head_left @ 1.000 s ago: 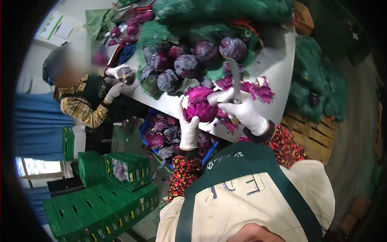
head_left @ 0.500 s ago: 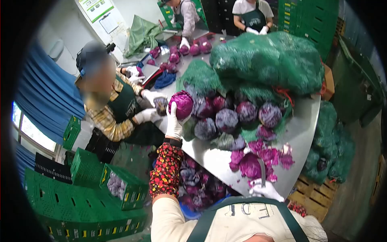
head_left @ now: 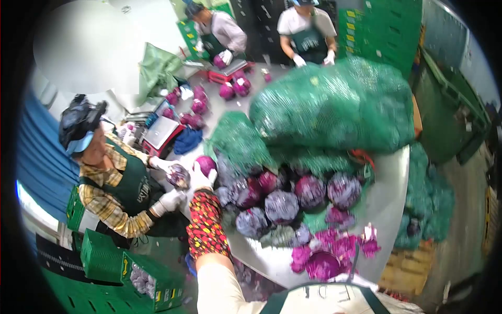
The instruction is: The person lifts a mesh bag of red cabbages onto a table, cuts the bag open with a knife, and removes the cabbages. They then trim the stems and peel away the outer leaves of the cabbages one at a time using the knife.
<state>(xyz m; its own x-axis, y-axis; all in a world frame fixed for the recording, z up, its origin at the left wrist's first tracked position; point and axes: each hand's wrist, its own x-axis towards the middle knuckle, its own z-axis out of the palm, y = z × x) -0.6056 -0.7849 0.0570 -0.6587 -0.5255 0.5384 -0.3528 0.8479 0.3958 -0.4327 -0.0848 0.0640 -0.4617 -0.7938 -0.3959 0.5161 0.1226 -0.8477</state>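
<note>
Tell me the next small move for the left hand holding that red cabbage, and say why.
Likely lower the red cabbage onto the bare table edge beside the co-worker and release it. The left hand holds it stretched out right next to the co-worker's gloved hands, which are busy with another cabbage, so a hand-to-hand pass looks awkward.

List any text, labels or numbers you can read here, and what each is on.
No text reads clearly.
White logo on the co-worker's apron: blurred, unreadable.
Yellow labels on the green crate: too small.
Dark lettering on the wearer's apron: blurred, cut off.
</note>
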